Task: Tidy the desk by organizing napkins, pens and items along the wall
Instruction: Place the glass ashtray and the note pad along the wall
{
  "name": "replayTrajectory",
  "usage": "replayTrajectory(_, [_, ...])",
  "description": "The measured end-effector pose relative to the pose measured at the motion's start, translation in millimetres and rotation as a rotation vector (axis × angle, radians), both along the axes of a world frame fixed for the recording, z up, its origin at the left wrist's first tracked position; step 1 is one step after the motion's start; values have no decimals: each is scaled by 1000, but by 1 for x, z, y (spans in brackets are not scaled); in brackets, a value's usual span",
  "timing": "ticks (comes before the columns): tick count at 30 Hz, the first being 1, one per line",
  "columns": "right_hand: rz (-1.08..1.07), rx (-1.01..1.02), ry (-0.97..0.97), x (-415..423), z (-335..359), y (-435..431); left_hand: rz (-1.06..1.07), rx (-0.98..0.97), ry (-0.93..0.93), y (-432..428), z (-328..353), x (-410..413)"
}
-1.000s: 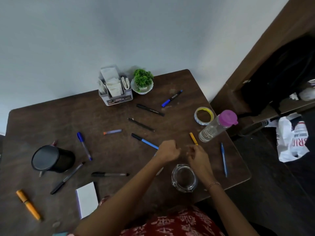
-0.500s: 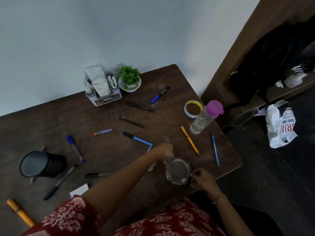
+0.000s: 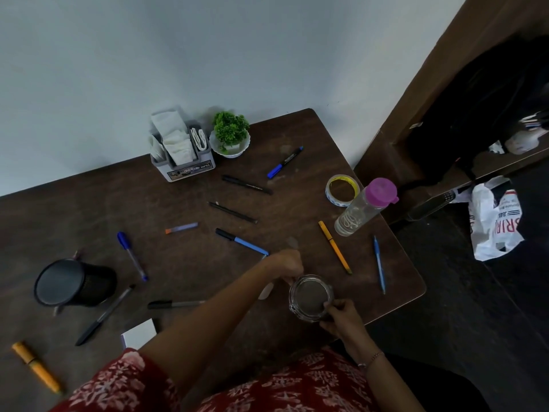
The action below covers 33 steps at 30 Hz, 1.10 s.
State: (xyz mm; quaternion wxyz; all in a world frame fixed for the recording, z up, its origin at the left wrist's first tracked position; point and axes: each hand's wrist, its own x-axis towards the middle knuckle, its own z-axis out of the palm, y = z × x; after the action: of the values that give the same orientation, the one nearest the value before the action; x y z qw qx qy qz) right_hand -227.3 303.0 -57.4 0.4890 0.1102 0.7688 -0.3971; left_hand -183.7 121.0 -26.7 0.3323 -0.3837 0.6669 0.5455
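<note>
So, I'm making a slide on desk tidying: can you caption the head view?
Right hand holds a glass jar, left hand at its rim, pens scattered over the desk.

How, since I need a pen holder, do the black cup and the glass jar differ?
The black cup is opaque; the glass jar is clear. The cup sits untouched on the left; the right hand grips the jar near the front edge. Both are round containers.

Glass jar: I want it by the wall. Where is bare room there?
Bare desk runs along the wall left of the napkin holder, and a smaller patch right of the plant. The middle is crowded with pens; tape and bottle fill the right edge.
</note>
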Motion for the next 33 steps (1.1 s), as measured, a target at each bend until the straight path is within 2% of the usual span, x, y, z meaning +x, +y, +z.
replayTrajectory(4, [-8, 35, 84, 5, -5, -5, 16, -29, 25, -3, 2, 2])
replayTrajectory(7, [60, 47, 177, 4, -3, -7, 26, 69, 21, -4, 3, 2])
replayTrajectory(10, [109, 62, 179, 2, 1, -11, 100, 109, 5, -6, 5, 3])
replayTrajectory(16, [137, -38, 273, -5, 1, -18, 205, 141, 37, -15, -1, 11])
replayTrajectory(23, [149, -144, 378, -12, 8, -33, 204, 24, 119, -34, 5, 10])
replayTrajectory(30, [173, -248, 465, -14, 19, -71, 459, -76, 244, -62, 8, 13])
replayTrajectory(33, [329, -282, 582, -14, 23, -91, 588, -161, 315, -76, 11, 13])
